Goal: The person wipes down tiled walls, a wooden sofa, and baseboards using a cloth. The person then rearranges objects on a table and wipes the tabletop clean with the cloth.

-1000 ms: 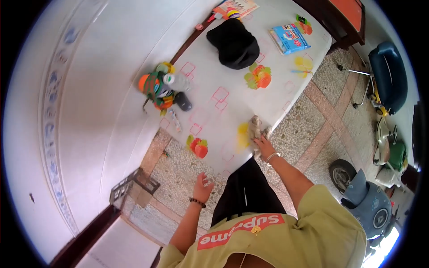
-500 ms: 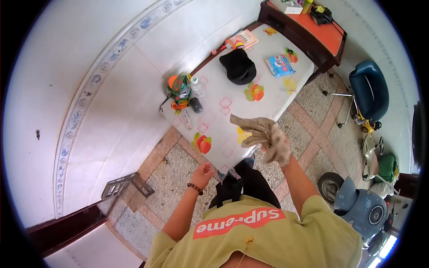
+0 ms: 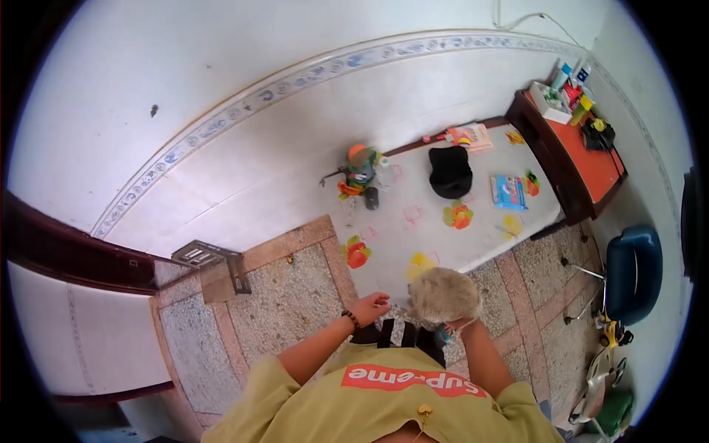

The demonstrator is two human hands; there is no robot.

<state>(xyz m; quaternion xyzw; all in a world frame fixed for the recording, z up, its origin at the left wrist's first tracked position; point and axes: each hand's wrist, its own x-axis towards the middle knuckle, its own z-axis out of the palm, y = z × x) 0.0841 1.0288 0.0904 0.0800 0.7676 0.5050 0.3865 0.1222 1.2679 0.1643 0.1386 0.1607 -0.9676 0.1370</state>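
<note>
My right hand (image 3: 464, 323) grips a greyish-brown cloth (image 3: 444, 294), which is smeared by motion and looks like a rounded bundle over the near edge of the table (image 3: 391, 255). The cloth hides part of that hand's fingers. My left hand (image 3: 371, 307), with a dark bead bracelet (image 3: 351, 319) at its wrist, hovers by the table's near left corner. Its fingers are loosely bent and hold nothing. Farther back on the flower-patterned tabletop lie a black cap (image 3: 450, 173) and a blue packet or book (image 3: 509, 192).
A colourful bag (image 3: 360, 167), a clear bottle (image 3: 384, 173) and a small dark object (image 3: 371, 198) stand at the table's left end. An orange-topped desk (image 3: 591, 159) is at the right, with a blue chair (image 3: 633, 275) nearer me. A grey slatted object (image 3: 210, 257) stands on the floor by the wall.
The view has swung, so the table sits farther right and its far side shows more. The cloth has gone from hanging folds to a rounded bundle in my right hand.
</note>
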